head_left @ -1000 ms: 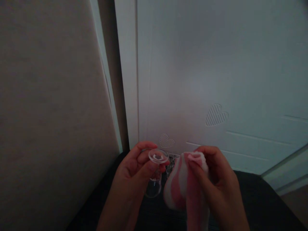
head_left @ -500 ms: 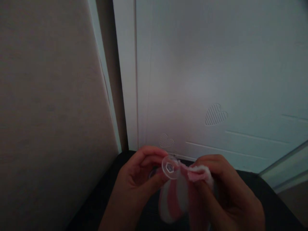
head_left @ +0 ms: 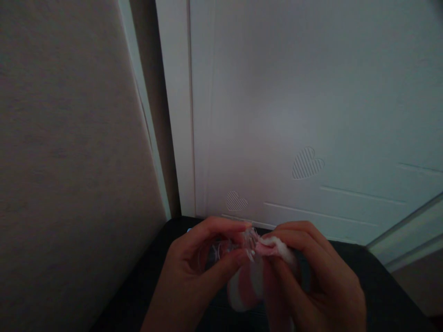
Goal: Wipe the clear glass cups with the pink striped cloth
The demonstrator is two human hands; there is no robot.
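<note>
My left hand [head_left: 194, 269] is closed around a small clear stemmed glass [head_left: 226, 249], which lies tipped sideways with its foot toward the right. My right hand [head_left: 311, 281] is closed on a pink and white striped cloth [head_left: 258, 274]. A bunched corner of the cloth is pressed against the glass's foot between the two hands. The lower part of the cloth hangs down behind my right hand. Both hands are low in the middle of the view, over a dark surface [head_left: 152, 276].
A white panel [head_left: 294, 106] with two striped heart shapes [head_left: 307, 162] stands straight ahead. A beige padded wall [head_left: 69, 161] fills the left side, with a dark gap between them. The light is dim.
The glass has tipped from foot-up to lying sideways in my left hand. The cloth in my right hand has come up against its foot, and both hands have closed together.
</note>
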